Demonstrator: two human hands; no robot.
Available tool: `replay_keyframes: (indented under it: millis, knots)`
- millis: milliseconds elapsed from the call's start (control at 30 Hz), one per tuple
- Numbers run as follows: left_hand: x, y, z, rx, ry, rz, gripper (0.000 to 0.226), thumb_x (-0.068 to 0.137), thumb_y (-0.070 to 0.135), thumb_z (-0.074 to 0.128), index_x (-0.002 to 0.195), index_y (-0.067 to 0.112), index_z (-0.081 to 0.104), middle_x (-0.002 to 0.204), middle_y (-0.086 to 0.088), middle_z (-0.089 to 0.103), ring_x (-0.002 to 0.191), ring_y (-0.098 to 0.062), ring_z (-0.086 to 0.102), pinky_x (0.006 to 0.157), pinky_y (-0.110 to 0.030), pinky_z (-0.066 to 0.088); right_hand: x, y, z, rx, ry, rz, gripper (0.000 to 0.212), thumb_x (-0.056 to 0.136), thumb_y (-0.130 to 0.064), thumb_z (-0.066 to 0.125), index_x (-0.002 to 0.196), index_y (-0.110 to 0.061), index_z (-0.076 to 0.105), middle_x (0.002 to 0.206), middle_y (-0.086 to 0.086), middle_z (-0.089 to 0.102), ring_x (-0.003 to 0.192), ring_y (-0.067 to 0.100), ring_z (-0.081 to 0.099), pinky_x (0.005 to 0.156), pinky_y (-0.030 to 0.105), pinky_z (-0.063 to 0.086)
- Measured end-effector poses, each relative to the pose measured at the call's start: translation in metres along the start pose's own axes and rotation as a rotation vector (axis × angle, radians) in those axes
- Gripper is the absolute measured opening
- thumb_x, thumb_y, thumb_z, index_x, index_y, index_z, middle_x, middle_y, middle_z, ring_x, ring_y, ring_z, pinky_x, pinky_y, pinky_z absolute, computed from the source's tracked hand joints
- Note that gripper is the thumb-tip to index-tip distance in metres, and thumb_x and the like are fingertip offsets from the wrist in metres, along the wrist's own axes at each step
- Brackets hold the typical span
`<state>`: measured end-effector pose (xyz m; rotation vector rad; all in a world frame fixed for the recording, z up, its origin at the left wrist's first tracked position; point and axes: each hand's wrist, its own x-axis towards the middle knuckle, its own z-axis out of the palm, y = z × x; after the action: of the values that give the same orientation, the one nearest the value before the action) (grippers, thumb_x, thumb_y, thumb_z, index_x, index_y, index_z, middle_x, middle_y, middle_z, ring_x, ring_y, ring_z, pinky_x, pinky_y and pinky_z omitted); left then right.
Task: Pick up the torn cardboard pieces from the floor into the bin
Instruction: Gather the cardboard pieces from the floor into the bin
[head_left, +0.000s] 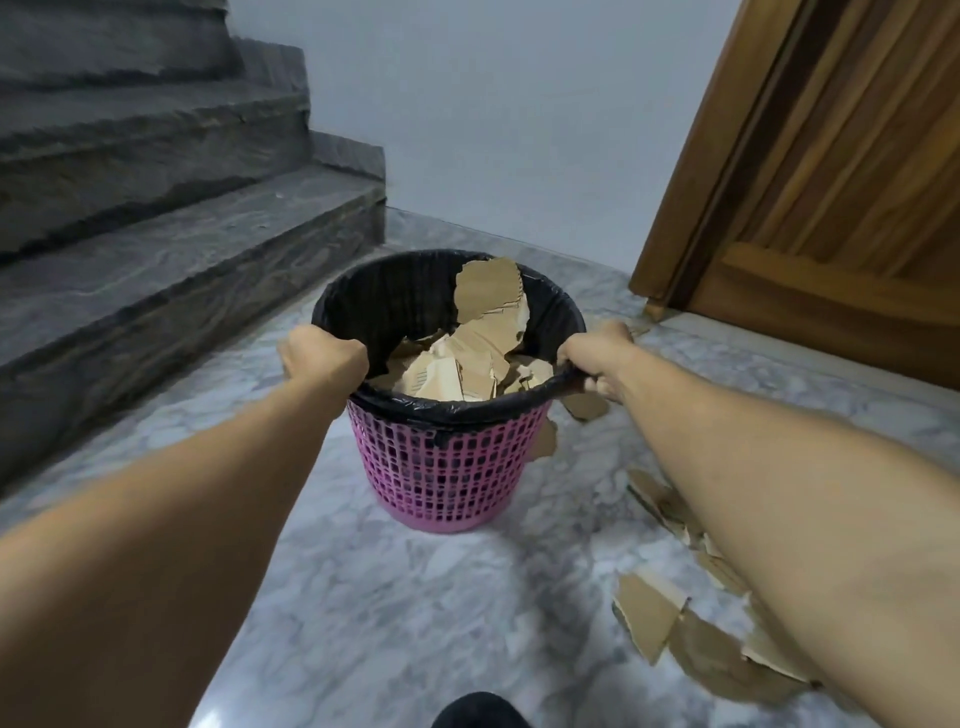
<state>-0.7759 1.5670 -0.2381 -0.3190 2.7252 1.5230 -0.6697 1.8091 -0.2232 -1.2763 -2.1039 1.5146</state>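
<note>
Both bare arms stretch forward. The left hand (324, 358) curls over the near-left rim of one pink plastic lattice bin (449, 467) lined with a black bag (410, 293); the right hand (597, 358) clamps the right rim. Torn brown cardboard pieces (467, 364) fill the bin; several more cardboard scraps (680, 629), too overlapped to count, lie on the grey marble floor (415, 623) right of it.

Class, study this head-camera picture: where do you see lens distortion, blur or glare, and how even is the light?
Head view: wide-angle bending stretches both forearms and tilts the door frame; light is soft and even, with faint sheen on the marble floor; the bin, left hand and right hand are fairly sharp; the cardboard pieces near the edge look softer.
</note>
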Motion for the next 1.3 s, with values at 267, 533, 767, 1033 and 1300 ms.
replay_keyframes:
  millis: [267, 533, 767, 1033, 1300]
  knots:
    - [-0.020, 0.007, -0.001, 0.312, 0.062, 0.164, 0.056, 0.085, 0.027, 0.066, 0.130, 0.002, 0.044, 0.139, -0.020, 0.036, 0.130, -0.038, 0.034, 0.106, -0.049, 0.034, -0.013, 0.011, -0.016, 0.075, -0.237, 0.071, 0.041, 0.090, -0.029, 0.070, 0.123, -0.009, 0.057, 0.135, 0.020, 0.056, 0.119, 0.043, 0.058, 0.055, 0.048, 0.060]
    - [-0.112, 0.044, 0.043, 0.521, -0.095, 0.786, 0.042, 0.090, 0.034, 0.057, 0.123, 0.008, 0.057, 0.126, -0.015, 0.055, 0.121, -0.034, 0.041, 0.103, -0.045, 0.033, -0.060, 0.036, -0.114, -0.071, -0.255, 0.182, 0.056, 0.099, -0.035, 0.056, 0.146, -0.009, 0.040, 0.140, 0.019, 0.049, 0.118, 0.033, 0.060, 0.080, 0.043, 0.054]
    - [-0.214, 0.070, 0.096, 0.472, -0.538, 0.936, 0.024, 0.086, 0.021, 0.058, 0.104, 0.006, 0.064, 0.102, -0.013, 0.067, 0.090, -0.030, 0.062, 0.074, -0.035, 0.054, -0.091, 0.072, -0.219, -0.287, -0.218, 0.287, 0.041, 0.100, -0.037, 0.052, 0.133, -0.012, 0.052, 0.091, 0.006, 0.055, 0.082, 0.019, 0.060, 0.086, 0.041, 0.057]
    - [-0.268, 0.023, 0.166, 0.718, -0.837, 0.771, 0.047, 0.087, 0.028, 0.067, 0.126, 0.005, 0.055, 0.123, -0.014, 0.059, 0.105, -0.027, 0.058, 0.084, -0.031, 0.049, -0.072, 0.166, -0.279, -0.374, -0.153, 0.378, 0.030, 0.099, -0.030, 0.056, 0.117, -0.006, 0.053, 0.092, 0.009, 0.058, 0.081, 0.022, 0.063, 0.090, 0.046, 0.056]
    - [-0.317, -0.062, 0.266, 1.015, -0.917, 0.519, 0.084, 0.076, 0.048, 0.073, 0.140, 0.007, 0.038, 0.134, -0.015, 0.046, 0.120, -0.031, 0.049, 0.097, -0.036, 0.046, -0.023, 0.301, -0.293, -0.338, -0.244, 0.573, 0.042, 0.097, -0.029, 0.059, 0.131, -0.005, 0.051, 0.103, 0.012, 0.058, 0.075, 0.023, 0.062, 0.082, 0.050, 0.058]
